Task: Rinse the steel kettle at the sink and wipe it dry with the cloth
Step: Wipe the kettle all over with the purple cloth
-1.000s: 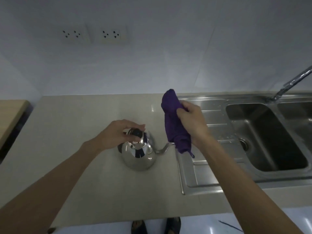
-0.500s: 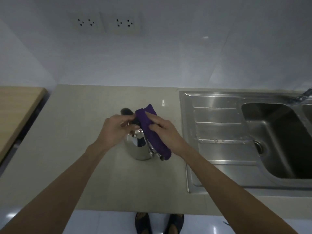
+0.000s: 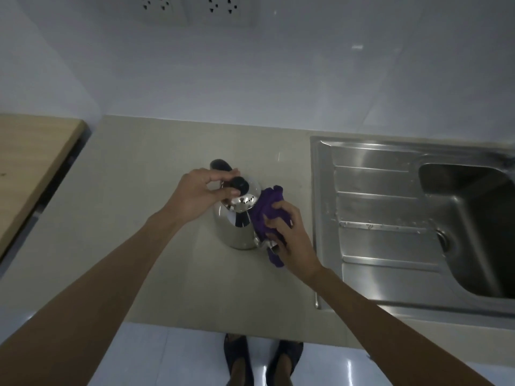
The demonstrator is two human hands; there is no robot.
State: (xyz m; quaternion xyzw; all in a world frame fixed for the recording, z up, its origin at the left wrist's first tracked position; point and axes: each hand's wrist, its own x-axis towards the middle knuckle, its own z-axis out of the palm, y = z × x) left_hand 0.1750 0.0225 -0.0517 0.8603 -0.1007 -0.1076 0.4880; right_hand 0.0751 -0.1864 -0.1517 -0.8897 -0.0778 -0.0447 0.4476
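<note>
The shiny steel kettle stands upright on the beige counter, left of the sink. My left hand grips the black knob and handle on its top. My right hand holds the bunched purple cloth and presses it against the kettle's right side, over the spout, whose tip peeks out under my fingers.
The steel sink with ribbed, wet drainboard and deep basin lies to the right. A wooden surface adjoins the counter on the left. Wall sockets sit high on the white wall. My feet show below the counter edge.
My right hand brought the cloth from mid-air above the drainboard down onto the kettle, then slid it from the lid to the right side. The left hand stayed on the top.
</note>
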